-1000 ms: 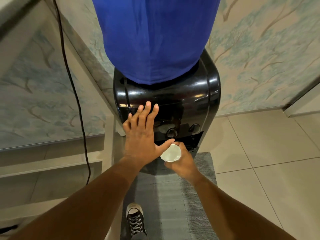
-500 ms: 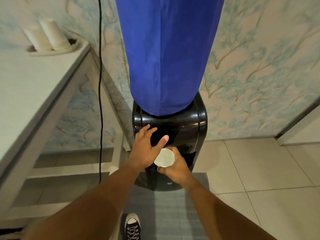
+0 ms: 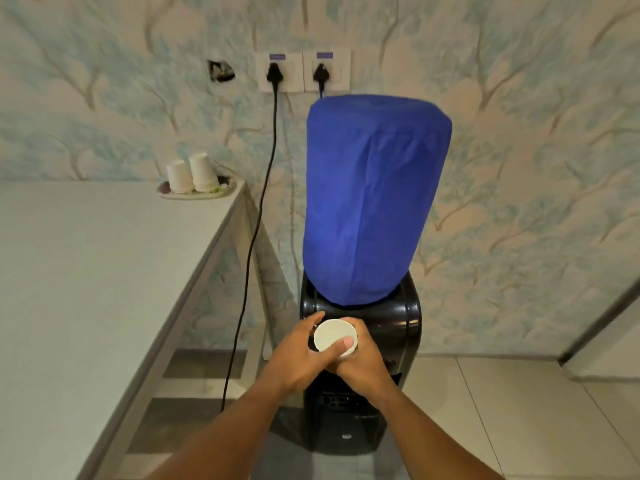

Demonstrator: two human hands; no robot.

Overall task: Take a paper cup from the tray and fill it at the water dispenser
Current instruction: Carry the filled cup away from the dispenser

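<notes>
Up front, both hands, left hand and right hand, clasp the paper cup before the wallpapered wall.

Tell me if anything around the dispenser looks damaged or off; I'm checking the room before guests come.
One thing: a ragged dark hole in the wallpaper, just left of the two wall sockets, looks like a torn or missing fitting. Otherwise nothing stands out; the paper cup is upright in both hands and no spill shows.

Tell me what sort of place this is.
Probably a room in a home or small office, at its drinking-water corner: a black water dispenser with a blue-covered bottle, spare paper cups on a tray, patterned wallpaper and wall sockets.
</notes>
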